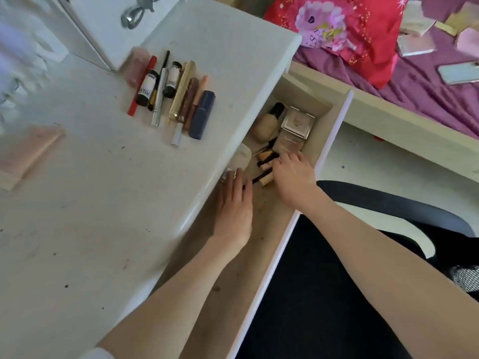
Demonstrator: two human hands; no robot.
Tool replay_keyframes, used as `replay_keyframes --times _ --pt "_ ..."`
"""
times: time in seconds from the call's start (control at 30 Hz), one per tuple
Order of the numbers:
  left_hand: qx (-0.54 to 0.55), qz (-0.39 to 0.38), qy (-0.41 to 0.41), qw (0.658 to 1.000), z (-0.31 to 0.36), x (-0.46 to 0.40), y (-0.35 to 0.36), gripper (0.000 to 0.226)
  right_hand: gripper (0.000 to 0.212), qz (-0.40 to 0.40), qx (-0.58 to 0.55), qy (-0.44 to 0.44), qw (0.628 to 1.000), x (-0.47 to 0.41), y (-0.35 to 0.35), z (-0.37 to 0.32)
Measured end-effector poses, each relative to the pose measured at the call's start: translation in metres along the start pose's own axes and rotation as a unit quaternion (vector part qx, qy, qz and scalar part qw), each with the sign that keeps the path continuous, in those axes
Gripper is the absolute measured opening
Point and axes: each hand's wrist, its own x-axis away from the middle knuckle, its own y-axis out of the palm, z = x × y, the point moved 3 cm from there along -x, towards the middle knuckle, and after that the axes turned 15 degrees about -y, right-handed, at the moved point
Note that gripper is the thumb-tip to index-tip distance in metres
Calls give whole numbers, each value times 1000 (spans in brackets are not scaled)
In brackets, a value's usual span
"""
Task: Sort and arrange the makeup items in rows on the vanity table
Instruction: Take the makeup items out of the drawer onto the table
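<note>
Head view: both hands are down in the open drawer beside the vanity table. The left hand lies flat, fingers straight and relaxed, holding nothing; its fingertips reach toward a pale jar half tucked under the table edge. The right hand is curled over a loose heap of small brushes and tubes, but whether its fingers have closed on any of them I cannot tell (the knuckles hide the tips).

Just beyond the right fingers sit two square compacts, stacked, and to their left a beige foundation bottle lying on its side. Well away from both hands, up on the table top, one row of slim makeup items is already laid side by side, ending in a navy tube. A pink tube lies apart at the table's left.

To do this step well, I would pinch one like-shaped group from the heap instead of scooping everything, let the free left hand steady the rest, lift clear of the drawer wall, and start a second row parallel to the first.
</note>
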Motion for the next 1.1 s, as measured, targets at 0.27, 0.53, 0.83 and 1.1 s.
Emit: replay_keyframes --times 0.27,0.53,0.83,1.1 --pt "-65 6 -33 997 -1 -42 9 72 47 -40 11 -9 999 -39 9 0" --pt "-50 59 -46 996 2 -30 8 69 43 -111 42 -88 989 -36 23 1" --pt "12 31 -70 997 -4 -28 10 76 36 -141 89 -122 978 -37 27 0" --pt "46 46 -75 995 -6 -24 16 63 30 -135 105 -133 976 -38 24 -2"
